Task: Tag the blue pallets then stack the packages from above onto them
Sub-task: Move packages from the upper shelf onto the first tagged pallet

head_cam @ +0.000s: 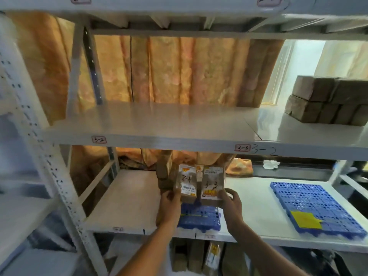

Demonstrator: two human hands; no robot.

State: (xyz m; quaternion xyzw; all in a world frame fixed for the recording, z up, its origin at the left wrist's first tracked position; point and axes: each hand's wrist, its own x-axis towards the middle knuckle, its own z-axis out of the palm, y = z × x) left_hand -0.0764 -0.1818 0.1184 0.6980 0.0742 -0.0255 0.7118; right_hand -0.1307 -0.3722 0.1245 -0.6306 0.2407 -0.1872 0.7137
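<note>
Packages (201, 184), brown and labelled, stand side by side over the near blue pallet (199, 217), held between both hands; the left hand (169, 204) curls its fingers round the left one's edge, the right hand (232, 204) grips the right one's lower corner; whether they already rest on the pallet I cannot tell. That pallet carries a thin yellow strip, likely its tag; the second blue pallet (316, 206), well apart to the right on the same shelf, bears a yellow tag (305, 220) but no load. Tagging looks done; stacking has barely begun, since more brown packages (326, 102) wait on the upper shelf (151, 124).
</note>
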